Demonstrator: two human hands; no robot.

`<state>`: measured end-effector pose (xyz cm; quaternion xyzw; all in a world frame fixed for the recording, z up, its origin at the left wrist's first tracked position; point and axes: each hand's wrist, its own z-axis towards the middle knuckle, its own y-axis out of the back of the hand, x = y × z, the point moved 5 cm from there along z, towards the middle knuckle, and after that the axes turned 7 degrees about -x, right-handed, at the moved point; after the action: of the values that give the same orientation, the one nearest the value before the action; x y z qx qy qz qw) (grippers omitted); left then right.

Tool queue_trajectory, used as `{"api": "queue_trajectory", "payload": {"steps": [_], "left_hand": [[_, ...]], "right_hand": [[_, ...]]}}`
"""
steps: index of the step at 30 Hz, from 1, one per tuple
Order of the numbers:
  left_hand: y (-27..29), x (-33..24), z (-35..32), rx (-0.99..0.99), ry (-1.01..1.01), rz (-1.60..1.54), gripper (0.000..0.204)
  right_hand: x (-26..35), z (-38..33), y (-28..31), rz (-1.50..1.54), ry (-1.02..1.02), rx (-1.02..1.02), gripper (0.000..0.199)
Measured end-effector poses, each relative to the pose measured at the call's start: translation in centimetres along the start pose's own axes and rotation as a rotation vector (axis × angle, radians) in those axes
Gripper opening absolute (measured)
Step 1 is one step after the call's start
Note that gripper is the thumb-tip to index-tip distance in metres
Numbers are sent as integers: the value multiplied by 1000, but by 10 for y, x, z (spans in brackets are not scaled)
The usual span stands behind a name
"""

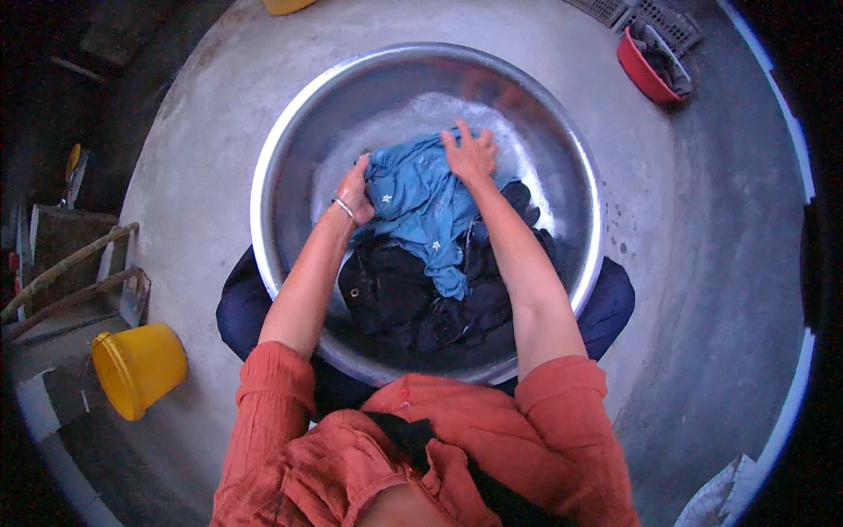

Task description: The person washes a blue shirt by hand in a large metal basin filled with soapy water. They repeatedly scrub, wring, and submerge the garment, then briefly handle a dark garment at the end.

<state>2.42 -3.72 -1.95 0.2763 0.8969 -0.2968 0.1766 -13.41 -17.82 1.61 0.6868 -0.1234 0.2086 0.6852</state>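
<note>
A wide metal basin (266,189) holds sudsy water and wet laundry. Over the middle lies a wet blue garment (420,195) with small white star shapes, crumpled, its lower end trailing across dark clothes (399,294). My left hand (356,191), a bracelet at its wrist, grips the blue garment's left edge; its thumb is up and the other fingers are largely hidden. At the garment's upper right, my right hand (472,156) rests with fingers spread, touching the cloth without closing on it.
On the concrete floor at left lies a tipped yellow bucket (140,369), near wooden sticks (70,268). A red tub (648,75) with dark cloth stands at far right, beside grey crates (645,19). My knees flank the basin.
</note>
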Motion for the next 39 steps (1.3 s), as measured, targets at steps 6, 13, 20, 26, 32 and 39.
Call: {"api": "queue_trajectory", "payload": {"steps": [6,13,20,26,32,39], "left_hand": [[-30,-3,-33,-30,18,43,53],[3,7,-4,583,64,-216,35],[-46,-25,-61,74,-186,638,35],[-47,-17,-65,48,-1124,1666,75],[-52,-20,-66,192,-812,1732,24],[-95,-30,-137,678,-333,852,18]], "right_hand": [[50,-57,-47,421,354,191,37],[128,-136,49,740,731,-189,18],[40,-27,14,469,255,-27,36],[35,-52,47,711,341,268,23],[57,-88,85,644,663,309,53],[-39,-100,56,291,576,624,29]]}}
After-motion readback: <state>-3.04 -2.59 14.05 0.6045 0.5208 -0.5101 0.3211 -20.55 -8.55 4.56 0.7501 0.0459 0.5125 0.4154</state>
